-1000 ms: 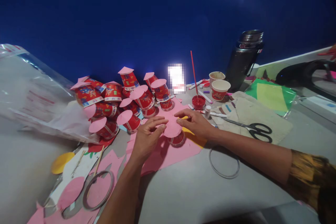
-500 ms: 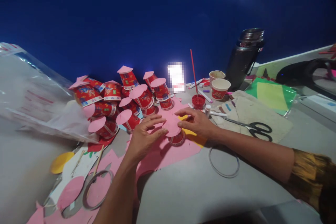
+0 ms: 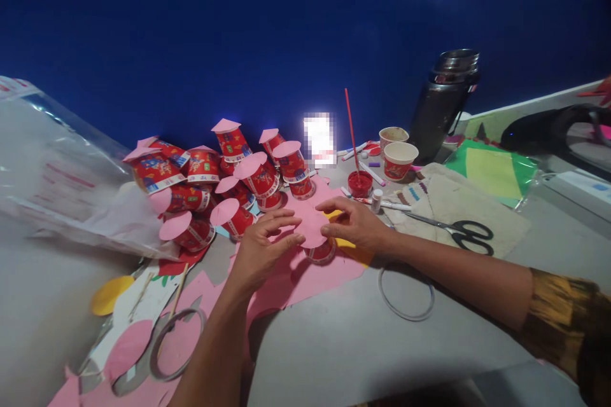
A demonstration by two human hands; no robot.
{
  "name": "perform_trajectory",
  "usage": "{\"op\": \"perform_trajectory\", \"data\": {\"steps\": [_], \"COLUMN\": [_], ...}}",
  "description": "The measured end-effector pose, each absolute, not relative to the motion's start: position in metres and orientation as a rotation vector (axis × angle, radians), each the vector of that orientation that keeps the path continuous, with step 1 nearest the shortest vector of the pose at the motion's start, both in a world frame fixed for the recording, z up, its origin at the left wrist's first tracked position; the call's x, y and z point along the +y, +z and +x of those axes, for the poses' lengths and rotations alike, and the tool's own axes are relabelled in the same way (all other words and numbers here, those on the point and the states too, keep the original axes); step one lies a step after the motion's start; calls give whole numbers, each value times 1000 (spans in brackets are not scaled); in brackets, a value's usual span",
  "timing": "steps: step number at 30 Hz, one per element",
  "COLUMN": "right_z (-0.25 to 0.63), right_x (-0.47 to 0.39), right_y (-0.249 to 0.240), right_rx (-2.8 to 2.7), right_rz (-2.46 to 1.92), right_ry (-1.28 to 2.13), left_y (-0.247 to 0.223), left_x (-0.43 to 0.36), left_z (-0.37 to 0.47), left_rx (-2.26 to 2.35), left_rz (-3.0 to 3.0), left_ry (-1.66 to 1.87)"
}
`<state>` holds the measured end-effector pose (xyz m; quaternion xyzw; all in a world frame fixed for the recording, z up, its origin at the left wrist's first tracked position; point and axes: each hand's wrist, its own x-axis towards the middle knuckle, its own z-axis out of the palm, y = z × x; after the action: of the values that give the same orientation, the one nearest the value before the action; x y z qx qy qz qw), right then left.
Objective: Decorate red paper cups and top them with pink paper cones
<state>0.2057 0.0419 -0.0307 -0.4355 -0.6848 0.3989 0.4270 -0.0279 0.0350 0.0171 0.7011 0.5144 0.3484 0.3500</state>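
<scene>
A red paper cup [image 3: 319, 252] stands upside down on pink paper, with a round pink paper disc [image 3: 312, 227] lying over its base. At the disc's left edge is my left hand [image 3: 267, 238], its thumb and fingers curved against the rim. My right hand [image 3: 357, 222] touches the opposite edge with thumb and fingertips. Between them the hands steady the disc on the cup. Just behind, several similar red cups [image 3: 258, 179] with pink pointed tops are grouped, some standing and some tipped over.
Right of my hands lie scissors [image 3: 470, 235], a tape ring [image 3: 405, 318], markers [image 3: 372, 173] and a red pot [image 3: 359, 186] holding a stick. A dark flask [image 3: 446, 108] stands behind open cups [image 3: 400, 162]. Plastic bag [image 3: 71, 184] and paper scraps [image 3: 128, 346] are at left.
Both hands stay around the disc with almost no movement. The whole view has shifted very slightly.
</scene>
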Motion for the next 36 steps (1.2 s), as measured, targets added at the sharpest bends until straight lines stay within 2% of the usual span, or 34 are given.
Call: {"op": "perform_trajectory", "data": {"steps": [12, 25, 36], "right_z": [208, 207, 196], "right_x": [42, 24, 16], "right_y": [-28, -24, -18], "right_rx": [-1606, -1318, -1111], "right_rz": [-1067, -1014, -960], "right_ry": [1058, 1490, 1612], "left_y": [20, 15, 13], "left_x": [33, 32, 32], "left_z": [-25, -24, -22], "left_rx": [1308, 1302, 1298], "left_rz": [1884, 1932, 1940], "left_ry": [886, 806, 812]}}
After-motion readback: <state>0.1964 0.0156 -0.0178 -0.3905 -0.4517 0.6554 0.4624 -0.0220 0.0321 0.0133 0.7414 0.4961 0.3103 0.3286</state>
